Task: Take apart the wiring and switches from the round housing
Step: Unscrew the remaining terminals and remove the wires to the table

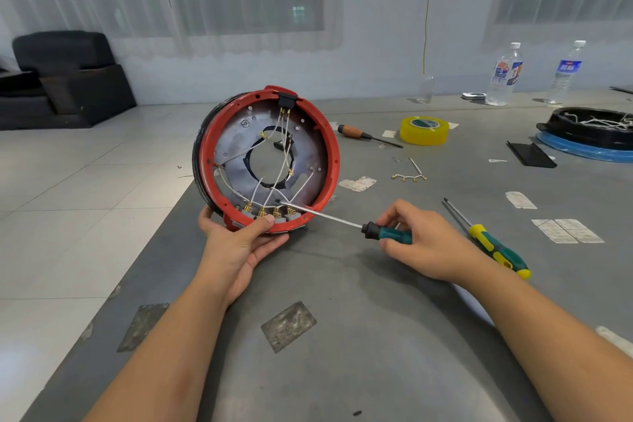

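Observation:
A round red housing [334,161] stands tilted on its edge above the grey table, its open side facing me. Inside, white wires [274,181] run from a black switch [286,101] at the top to a row of brass terminals [269,212] at the bottom. My left hand [239,243] grips the housing's lower rim, thumb on the inside by the terminals. My right hand [421,243] holds a teal-handled screwdriver [387,233], whose tip reaches in among the terminals.
On the grey table [342,319] lie a yellow-and-green screwdriver [496,247], a wooden-handled tool [363,134], a yellow tape roll [424,130], a removed wire set with brass ends [409,176] and paper scraps. A black-and-blue housing [589,137] and two bottles [505,75] stand far right.

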A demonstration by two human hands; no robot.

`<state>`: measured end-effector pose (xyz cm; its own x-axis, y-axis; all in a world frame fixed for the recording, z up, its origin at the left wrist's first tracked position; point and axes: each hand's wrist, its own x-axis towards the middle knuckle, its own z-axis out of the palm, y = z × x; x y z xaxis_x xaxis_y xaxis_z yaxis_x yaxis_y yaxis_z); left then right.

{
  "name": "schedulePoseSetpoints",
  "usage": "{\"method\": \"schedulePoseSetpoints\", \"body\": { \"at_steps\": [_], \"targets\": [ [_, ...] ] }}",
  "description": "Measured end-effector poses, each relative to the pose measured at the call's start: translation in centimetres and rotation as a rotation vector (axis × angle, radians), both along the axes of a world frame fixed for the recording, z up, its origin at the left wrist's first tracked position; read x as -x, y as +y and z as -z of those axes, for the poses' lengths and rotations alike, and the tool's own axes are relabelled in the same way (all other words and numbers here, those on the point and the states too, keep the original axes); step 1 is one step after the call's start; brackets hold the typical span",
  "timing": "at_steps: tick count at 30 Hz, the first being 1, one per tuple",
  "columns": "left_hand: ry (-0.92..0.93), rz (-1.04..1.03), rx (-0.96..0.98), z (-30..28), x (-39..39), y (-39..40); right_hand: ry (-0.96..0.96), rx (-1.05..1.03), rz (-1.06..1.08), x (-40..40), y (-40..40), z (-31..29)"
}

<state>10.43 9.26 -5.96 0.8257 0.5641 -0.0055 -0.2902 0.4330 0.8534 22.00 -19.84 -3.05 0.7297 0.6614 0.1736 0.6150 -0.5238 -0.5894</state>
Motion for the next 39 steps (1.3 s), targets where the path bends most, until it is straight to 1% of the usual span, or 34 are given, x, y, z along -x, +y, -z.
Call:
{"method": "schedulePoseSetpoints", "body": {
  "at_steps": [2,4,9,13,16,19,30,35,39],
  "targets": [
    [0.008,-0.009,-0.008,-0.1,0.0,-0.1,-0.026,-0.084,0.016,0.0,-0.5,-0.1],
    [0.015,-0.021,-0.01,-0.1,0.1,-0.2,-0.054,-0.105,0.036,0.0,-0.9,-0.4],
    [0.007,-0.04,0.015,-0.2,0.5,0.2,-0.029,-0.159,0.033,-0.3,-1.6,-1.0],
    [-0.011,-0.013,0.001,-0.3,0.9,0.2,-0.009,-0.16,0.022,-0.4,-1.8,-1.0],
    [0.027,-0.038,0.038,-0.6,1.0,0.1,0.046,-0.168,0.017,-0.4,-1.6,-0.9],
    [0.053,-0.018,0.019,-0.8,1.1,-0.1,0.064,-0.167,0.009,-0.4,-1.5,-0.9],
    [0.032,-0.032,0.002,-1.0,1.2,-0.3,0.148,-0.207,0.047,-0.5,-1.7,-1.0],
    [0.038,-0.03,0.0,-1.0,1.3,-0.2,0.171,-0.273,0.042,-0.6,-1.9,-1.0],
    [0.04,-0.037,0.002,-0.9,1.3,-0.2,0.164,-0.253,0.022,-0.5,-1.8,-0.9]
  ]
}}
